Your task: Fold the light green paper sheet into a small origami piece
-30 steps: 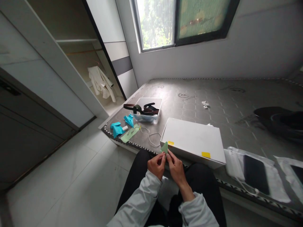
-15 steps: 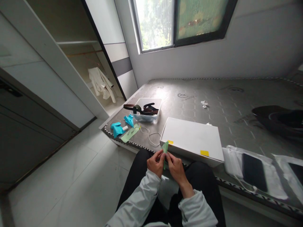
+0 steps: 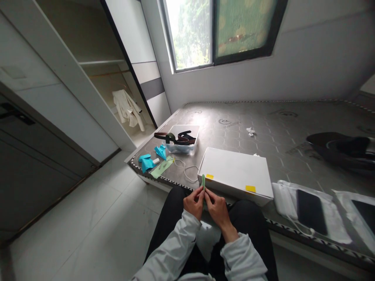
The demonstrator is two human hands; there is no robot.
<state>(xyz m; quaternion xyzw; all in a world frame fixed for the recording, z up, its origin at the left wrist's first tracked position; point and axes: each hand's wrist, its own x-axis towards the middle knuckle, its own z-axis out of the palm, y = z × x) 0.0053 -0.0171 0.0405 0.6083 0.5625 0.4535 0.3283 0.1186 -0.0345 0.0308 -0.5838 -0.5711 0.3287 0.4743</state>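
Observation:
A small folded piece of green paper point(image 3: 203, 181) stands edge-on between my two hands, above my lap. My left hand point(image 3: 193, 202) pinches it from the left and my right hand point(image 3: 216, 205) pinches it from the right, fingers closed on it. Both hands are just in front of the white flat box point(image 3: 237, 173) on the grey mattress edge. Further left on the mattress lie blue folded paper pieces point(image 3: 147, 161) and a green paper strip point(image 3: 162, 168).
A clear plastic tub point(image 3: 183, 137) holds dark straps. A white cable point(image 3: 185, 170) lies beside the box. Bagged phones point(image 3: 310, 212) rest at the right, a dark object point(image 3: 340, 148) further back. An open wardrobe point(image 3: 96, 74) stands left, above white floor tiles point(image 3: 96, 222).
The green paper has gone from a flat triangle facing me to a thin, edge-on fold pressed between both hands. The view has tilted slightly.

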